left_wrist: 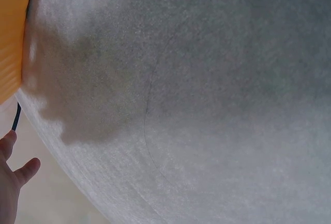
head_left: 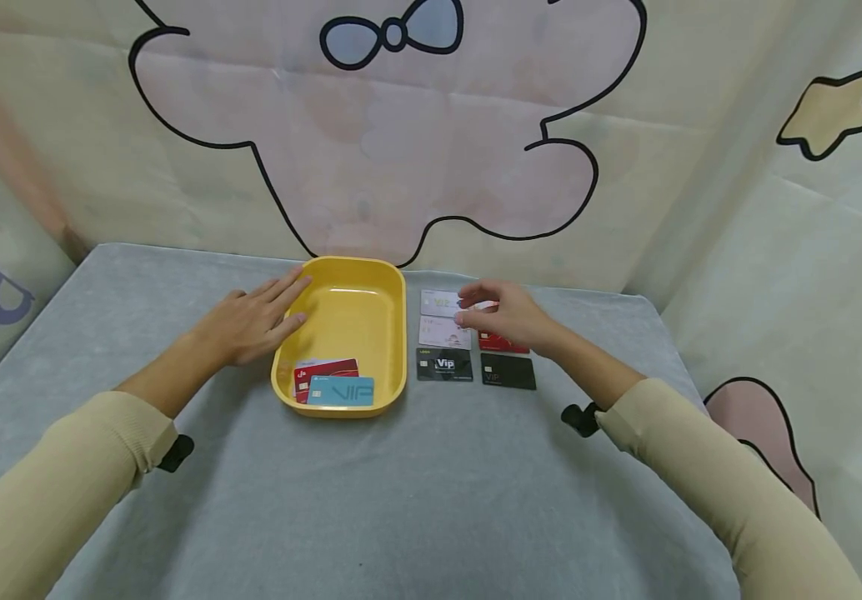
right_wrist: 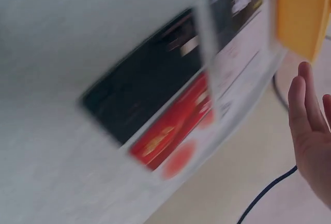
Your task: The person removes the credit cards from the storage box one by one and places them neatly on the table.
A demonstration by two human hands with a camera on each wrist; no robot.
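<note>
Grey cloth table (head_left: 431, 500); cartoon backdrop (head_left: 401, 142), perhaps fabric.

Yellow tray (head_left: 393, 333); blue card (head_left: 341, 392); grey tablecloth (head_left: 416, 500); beige sleeves (head_left: 701, 475)

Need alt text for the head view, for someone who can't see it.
A person's right hand reaches over cards laid in rows on a grey table, while the left hand rests open against the rim of a yellow tray. The tray holds a red card and a blue card.
</note>
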